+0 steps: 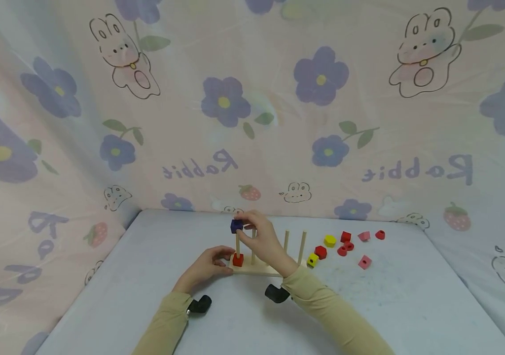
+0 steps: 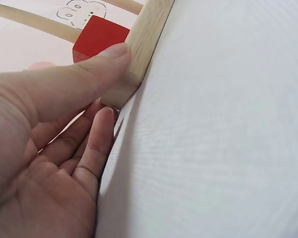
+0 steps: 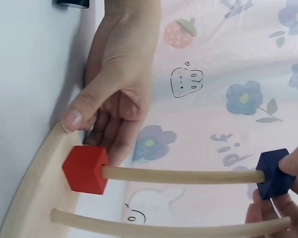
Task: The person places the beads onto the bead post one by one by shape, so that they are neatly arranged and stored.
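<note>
My right hand (image 1: 265, 242) pinches a dark blue block (image 1: 236, 226) between thumb and fingers, at the top of the leftmost peg (image 3: 184, 175) of a wooden peg board (image 1: 252, 269). In the right wrist view the peg's tip meets the blue block (image 3: 275, 173). A red cube (image 1: 238, 260) sits at the foot of that same peg, down on the base. My left hand (image 1: 208, 265) holds the board's left end, its thumb (image 2: 111, 53) on the front edge beside the red cube and its fingers around the end.
Several bare pegs (image 1: 302, 246) stand along the board. Right of it lie loose blocks: a yellow hexagon (image 1: 330, 241), a yellow block (image 1: 312, 260), a red hexagon (image 1: 321, 252), a pink block (image 1: 365, 262) and several more red and pink pieces. A patterned curtain (image 1: 274, 123) hangs behind the white table (image 1: 412, 305).
</note>
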`<action>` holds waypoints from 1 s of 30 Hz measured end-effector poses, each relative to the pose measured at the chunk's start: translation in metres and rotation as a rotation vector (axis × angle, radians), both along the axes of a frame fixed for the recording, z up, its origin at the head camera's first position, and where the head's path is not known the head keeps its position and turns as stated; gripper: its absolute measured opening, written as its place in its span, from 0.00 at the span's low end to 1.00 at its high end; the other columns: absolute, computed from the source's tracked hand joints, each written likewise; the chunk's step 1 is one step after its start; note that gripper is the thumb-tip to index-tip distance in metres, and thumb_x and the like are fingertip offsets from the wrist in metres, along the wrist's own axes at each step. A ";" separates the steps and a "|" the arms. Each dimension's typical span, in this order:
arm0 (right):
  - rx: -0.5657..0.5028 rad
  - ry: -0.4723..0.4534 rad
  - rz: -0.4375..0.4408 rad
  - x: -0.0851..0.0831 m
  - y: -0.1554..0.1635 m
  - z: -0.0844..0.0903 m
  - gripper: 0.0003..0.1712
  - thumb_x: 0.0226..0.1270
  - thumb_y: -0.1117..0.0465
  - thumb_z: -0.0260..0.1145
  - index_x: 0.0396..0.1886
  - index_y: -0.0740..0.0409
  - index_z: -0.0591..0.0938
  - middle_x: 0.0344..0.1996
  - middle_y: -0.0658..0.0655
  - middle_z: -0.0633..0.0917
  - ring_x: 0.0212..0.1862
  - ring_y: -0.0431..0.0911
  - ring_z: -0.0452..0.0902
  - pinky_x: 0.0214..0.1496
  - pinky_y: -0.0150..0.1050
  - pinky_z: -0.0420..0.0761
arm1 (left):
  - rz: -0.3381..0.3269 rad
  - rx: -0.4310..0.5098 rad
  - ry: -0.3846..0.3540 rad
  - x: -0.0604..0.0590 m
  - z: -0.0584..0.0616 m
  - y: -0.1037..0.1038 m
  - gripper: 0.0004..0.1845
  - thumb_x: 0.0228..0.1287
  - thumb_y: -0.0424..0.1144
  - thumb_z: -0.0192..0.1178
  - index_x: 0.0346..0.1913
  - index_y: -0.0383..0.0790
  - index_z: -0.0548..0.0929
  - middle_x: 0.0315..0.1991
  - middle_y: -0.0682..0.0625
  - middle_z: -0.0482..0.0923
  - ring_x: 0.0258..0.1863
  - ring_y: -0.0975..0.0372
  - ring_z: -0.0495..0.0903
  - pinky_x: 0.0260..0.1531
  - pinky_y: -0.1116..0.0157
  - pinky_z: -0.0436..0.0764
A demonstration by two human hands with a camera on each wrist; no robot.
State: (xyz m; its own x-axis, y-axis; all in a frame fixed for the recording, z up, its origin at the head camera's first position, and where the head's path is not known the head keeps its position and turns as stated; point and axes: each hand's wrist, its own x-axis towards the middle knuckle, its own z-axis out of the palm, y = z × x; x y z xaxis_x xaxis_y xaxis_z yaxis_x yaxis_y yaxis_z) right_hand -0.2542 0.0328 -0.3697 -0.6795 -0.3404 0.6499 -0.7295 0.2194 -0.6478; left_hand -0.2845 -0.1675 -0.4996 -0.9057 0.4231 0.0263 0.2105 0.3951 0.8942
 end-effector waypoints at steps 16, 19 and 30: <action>0.001 -0.153 -0.080 -0.014 0.001 -0.061 0.38 0.52 0.69 0.66 0.62 0.52 0.61 0.40 0.56 0.78 0.38 0.47 0.76 0.42 0.39 0.76 | 0.004 0.008 0.009 0.000 0.000 0.001 0.28 0.45 0.40 0.69 0.53 0.46 0.73 0.44 0.51 0.74 0.39 0.59 0.74 0.41 0.63 0.74; -0.067 -0.220 -0.045 -0.006 -0.001 -0.063 0.37 0.51 0.74 0.65 0.61 0.60 0.60 0.40 0.63 0.78 0.39 0.55 0.76 0.43 0.47 0.75 | -0.007 0.034 0.013 -0.001 0.000 0.001 0.28 0.45 0.38 0.69 0.52 0.44 0.73 0.44 0.50 0.74 0.39 0.58 0.75 0.40 0.63 0.74; -0.025 -0.374 -0.044 -0.011 -0.001 -0.105 0.28 0.50 0.75 0.59 0.53 0.62 0.66 0.39 0.60 0.78 0.41 0.49 0.76 0.43 0.41 0.75 | -0.065 0.126 -0.010 0.007 0.016 0.002 0.27 0.46 0.28 0.66 0.53 0.34 0.71 0.45 0.42 0.74 0.40 0.46 0.74 0.37 0.66 0.75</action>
